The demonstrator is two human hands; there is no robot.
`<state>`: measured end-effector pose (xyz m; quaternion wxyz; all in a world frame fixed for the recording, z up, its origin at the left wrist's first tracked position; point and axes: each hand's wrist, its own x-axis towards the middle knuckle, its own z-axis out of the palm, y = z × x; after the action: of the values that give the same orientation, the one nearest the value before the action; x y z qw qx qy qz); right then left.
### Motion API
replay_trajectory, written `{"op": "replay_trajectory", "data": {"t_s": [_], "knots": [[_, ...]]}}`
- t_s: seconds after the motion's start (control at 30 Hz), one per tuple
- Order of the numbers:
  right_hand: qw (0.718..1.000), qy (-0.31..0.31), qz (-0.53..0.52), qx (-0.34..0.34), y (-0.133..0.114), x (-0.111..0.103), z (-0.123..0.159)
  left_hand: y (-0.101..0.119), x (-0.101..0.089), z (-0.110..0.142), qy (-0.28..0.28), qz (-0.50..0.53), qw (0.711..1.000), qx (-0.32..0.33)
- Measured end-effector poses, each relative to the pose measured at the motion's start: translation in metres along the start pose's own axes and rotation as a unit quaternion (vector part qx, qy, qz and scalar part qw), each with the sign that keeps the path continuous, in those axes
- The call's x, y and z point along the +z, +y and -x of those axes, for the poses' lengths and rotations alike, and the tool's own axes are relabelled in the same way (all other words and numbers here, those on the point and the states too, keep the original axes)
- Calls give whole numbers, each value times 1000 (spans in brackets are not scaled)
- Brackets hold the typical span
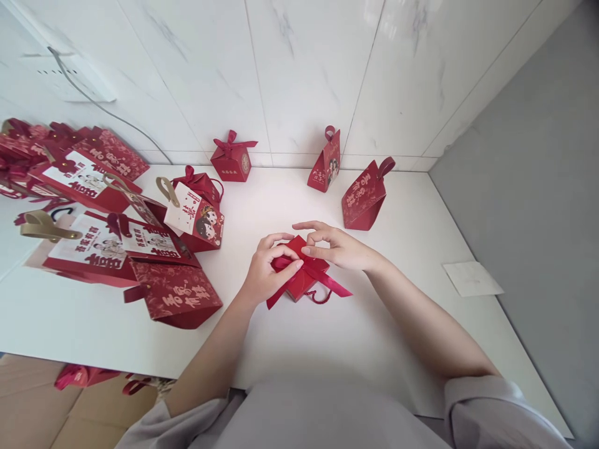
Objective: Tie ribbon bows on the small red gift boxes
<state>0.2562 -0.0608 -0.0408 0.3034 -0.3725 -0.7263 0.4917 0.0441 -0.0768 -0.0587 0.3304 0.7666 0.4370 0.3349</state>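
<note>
A small red gift box with a red ribbon lies on the white table in front of me. My left hand pinches the ribbon at the box's left side, fingers closed on it. My right hand rests over the box's top right, thumb and forefinger pinching the ribbon near the knot, the other fingers spread. Two ribbon tails trail out toward the lower left and lower right of the box.
Finished red boxes stand at the back: one with a bow, a tall one, a leaning one. A heap of red gift bags fills the left. A white paper slip lies right. Cardboard sits below the table edge.
</note>
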Motion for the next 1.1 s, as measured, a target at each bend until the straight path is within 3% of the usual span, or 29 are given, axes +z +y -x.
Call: {"op": "replay_trajectory", "data": {"t_s": [0.27,0.47,0.57,0.63,0.77,0.9,1.0,1.1], "knots": [[998,-35,19,-40,14,-3,-10,2,-3,-3,-30,-59,996,61],[999,-38,-1,-32,18,-4,-12,1,-6,-3,-53,-47,996,54],[998,-60,-14,12,9,-7,-7,0,-11,0,-53,4,998,23],[997,-63,-17,38,3,-11,-3,0,-17,4,-16,28,999,-10],[997,-47,3,54,-2,-19,4,7,-28,22,80,-72,984,-140],[998,-46,10,47,-2,-19,5,15,-26,44,9,-133,959,-251],[998,-54,7,35,-1,-14,4,15,-16,53,-67,-53,957,-277],[999,-43,10,20,1,-10,2,11,-8,52,-100,70,952,-281]]}}
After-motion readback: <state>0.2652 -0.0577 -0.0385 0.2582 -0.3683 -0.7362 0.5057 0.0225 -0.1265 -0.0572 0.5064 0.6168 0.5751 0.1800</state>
